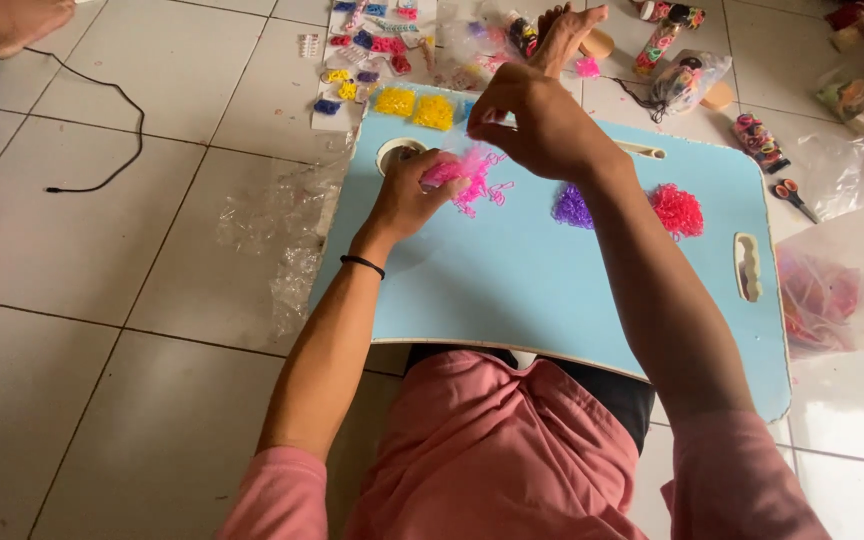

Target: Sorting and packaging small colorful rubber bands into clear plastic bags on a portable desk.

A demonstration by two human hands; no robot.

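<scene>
I see the light-blue lap tray [552, 290] on the tiled floor. On it, 2 piles, purple [572, 207] and red [677, 210]. My left hand [407, 195] grips the pink bands [472, 180]; my right hand [542, 120] pinches a strand above them.

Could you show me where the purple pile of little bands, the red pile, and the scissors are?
purple pile [572, 207], head view, middle of the heap.
red pile [677, 210], head view, middle of the heap.
scissors [795, 198], head view, where handles meet blades.

Both hands, left hand [407, 195] and right hand [537, 125], pinch pink elastic bands [472, 180] above light-blue tabletop [552, 290]; purple pile [572, 207] adjacent.
</scene>
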